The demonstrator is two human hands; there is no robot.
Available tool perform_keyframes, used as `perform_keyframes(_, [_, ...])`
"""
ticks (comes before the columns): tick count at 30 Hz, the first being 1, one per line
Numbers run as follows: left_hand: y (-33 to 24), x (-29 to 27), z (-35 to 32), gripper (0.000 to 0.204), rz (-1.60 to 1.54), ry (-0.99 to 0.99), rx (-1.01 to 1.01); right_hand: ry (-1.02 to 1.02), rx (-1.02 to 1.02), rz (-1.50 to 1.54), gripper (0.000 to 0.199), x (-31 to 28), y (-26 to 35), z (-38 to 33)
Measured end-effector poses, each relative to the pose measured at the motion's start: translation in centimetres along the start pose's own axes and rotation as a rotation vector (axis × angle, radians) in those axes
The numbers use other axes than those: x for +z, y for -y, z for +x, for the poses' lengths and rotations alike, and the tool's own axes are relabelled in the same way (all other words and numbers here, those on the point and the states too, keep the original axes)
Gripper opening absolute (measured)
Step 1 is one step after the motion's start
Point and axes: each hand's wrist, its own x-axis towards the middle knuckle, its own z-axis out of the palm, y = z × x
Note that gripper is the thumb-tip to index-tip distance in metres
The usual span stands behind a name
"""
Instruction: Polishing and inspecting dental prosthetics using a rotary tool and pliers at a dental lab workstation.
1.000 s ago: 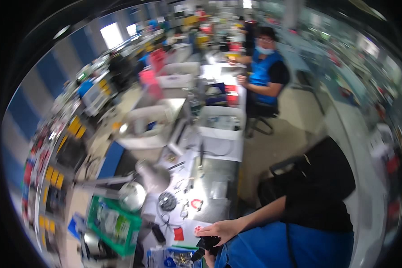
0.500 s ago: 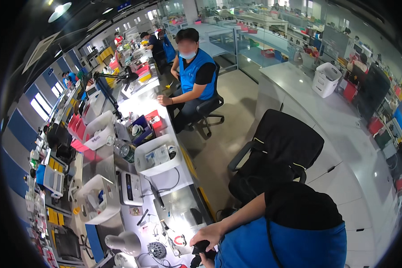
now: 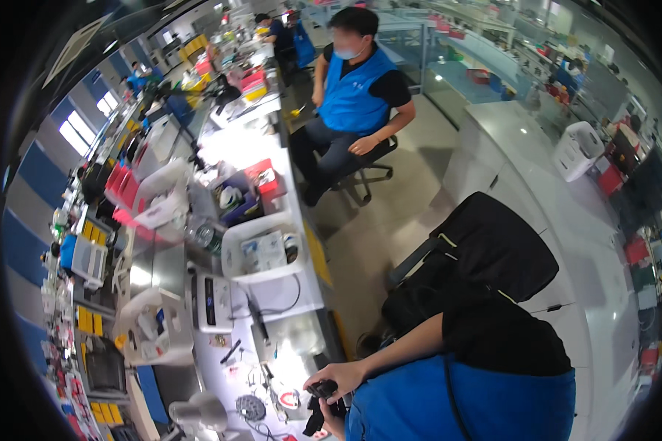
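My right hand (image 3: 348,377) reaches in over the near edge of the workbench (image 3: 301,294), its fingers closed round a small black object (image 3: 321,389). Just below it, my left hand (image 3: 334,422), partly cut off by my blue vest, is closed at the same black object. A loose black strap-like piece (image 3: 314,419) hangs beside the fingers. What kind of object it is I cannot make out. Near the hands on the bench lie a red-and-white dental model (image 3: 288,399) and a round black ribbed piece (image 3: 250,408).
White bins (image 3: 261,250) and a white control box (image 3: 214,303) line the bench. A grey lamp head (image 3: 198,413) stands at its lower end. Behind me is a black office chair (image 3: 485,246). Farther along, a masked person in a blue vest (image 3: 357,92) sits.
My view has shifted a little. Both hands stay at the black object, which shows more of its top now. The seated person's hand has left the bench edge for the lap.
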Motion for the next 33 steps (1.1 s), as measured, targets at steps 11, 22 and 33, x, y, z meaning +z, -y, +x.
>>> perform_keyframes(11, [-0.8, -2.7, 4.5, 0.044, 0.266, 0.117, 0.073, -0.568, 0.196, 1.143, 0.037, -10.3, -1.2, 0.3])
perform_keyframes(22, [-1.4, -7.7, -3.0, 0.081, -0.205, 0.285, 0.112, -0.915, 0.223, 0.837, 0.023, -26.4, 5.5, -13.7])
perform_keyframes(33, [7.6, -12.0, -13.3, 0.075, 0.106, -0.115, 0.205, -0.257, 0.661, 0.142, 0.061, -15.1, 5.7, -17.0])
